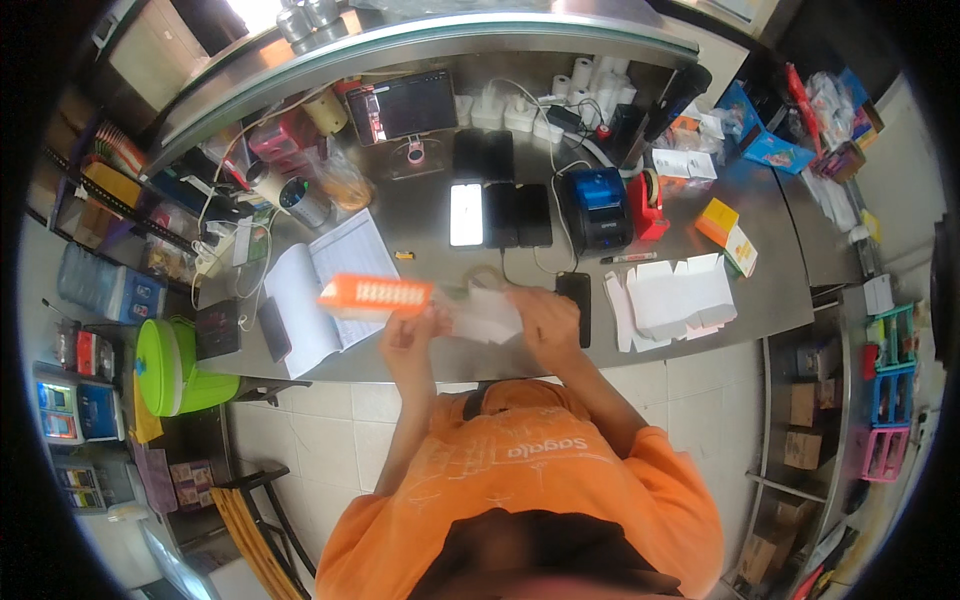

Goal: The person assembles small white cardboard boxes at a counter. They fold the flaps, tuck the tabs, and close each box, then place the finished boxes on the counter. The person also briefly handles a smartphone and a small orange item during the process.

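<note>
My left hand (408,332) is closed on an orange carton (376,293) with a pale pattern, held over the near part of the metal table and smeared by motion. My right hand (546,322) pinches a thin white piece of card or plastic (487,316) between the two hands. Whether this piece joins the orange carton, I cannot tell. Just beyond my right hand lies a dark phone (573,305). Left of the carton, an open ledger (305,295) has a phone (273,330) on its edge.
Flattened white cartons (684,300) lie at the right, with a marker (628,258) and an orange-white box (727,234) beyond. A blue-black label printer (598,210), a red tape dispenser (648,205), several phones (466,215) and a monitor (402,106) stand farther back. Cables cross the table (430,250).
</note>
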`<state>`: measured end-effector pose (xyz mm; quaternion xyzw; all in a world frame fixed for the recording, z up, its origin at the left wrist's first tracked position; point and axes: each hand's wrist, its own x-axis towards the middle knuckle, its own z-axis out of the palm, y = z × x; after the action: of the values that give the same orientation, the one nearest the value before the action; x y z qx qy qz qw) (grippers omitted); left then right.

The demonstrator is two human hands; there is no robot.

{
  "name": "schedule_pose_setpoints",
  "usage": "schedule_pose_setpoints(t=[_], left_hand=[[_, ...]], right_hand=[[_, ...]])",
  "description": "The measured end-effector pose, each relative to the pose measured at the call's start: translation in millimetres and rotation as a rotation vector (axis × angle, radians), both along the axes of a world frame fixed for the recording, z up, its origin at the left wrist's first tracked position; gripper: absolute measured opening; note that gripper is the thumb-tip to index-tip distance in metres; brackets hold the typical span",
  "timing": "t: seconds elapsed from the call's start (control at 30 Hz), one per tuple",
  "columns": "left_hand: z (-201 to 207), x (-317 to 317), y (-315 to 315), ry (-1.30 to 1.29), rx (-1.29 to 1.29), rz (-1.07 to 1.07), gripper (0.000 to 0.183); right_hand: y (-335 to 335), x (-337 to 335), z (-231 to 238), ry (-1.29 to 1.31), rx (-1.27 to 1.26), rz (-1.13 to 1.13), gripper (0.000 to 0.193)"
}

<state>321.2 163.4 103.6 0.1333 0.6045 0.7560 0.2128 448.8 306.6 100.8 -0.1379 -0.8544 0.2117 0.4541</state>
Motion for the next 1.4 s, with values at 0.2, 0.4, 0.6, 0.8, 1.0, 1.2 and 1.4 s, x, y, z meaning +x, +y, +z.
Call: schedule_pose_setpoints(t=[0.2, 0.4, 0.6, 0.8, 1.0, 1.2, 1.4], left_hand=[[20, 20, 1, 0.142, 0.171, -0.126, 0.028], [33, 4, -2, -0.153, 0.078, -0.085, 0.027], [5, 16, 3, 0.439, -0.118, 0.053, 0.023], [-16, 19, 0, 0.716, -0.205, 0.021, 0.024], [-23, 13, -9, 0.699, -0.247, -0.039, 0.026], [-32, 14, -13, 0.691, -0.284, -0.085, 0.028], [-37, 17, -13, 0.682, -0.314, -0.116, 0.03]], right_hand=[[-1, -4, 19, 0.116, 0.181, -0.01, 0.018], [-1, 2, 31, 0.14, 0.447, 0.092, 0.017], [-22, 2, 27, 0.094, 0.1, -0.038, 0.015], [-50, -7, 30, 0.205, -0.614, 0.222, 0.012], [-46, -5, 31, 0.217, -1.004, 0.454, 0.009], [-41, -4, 29, 0.2, -1.083, 0.525, 0.011], [-44, -5, 20, 0.115, -0.843, 0.425, 0.013]])
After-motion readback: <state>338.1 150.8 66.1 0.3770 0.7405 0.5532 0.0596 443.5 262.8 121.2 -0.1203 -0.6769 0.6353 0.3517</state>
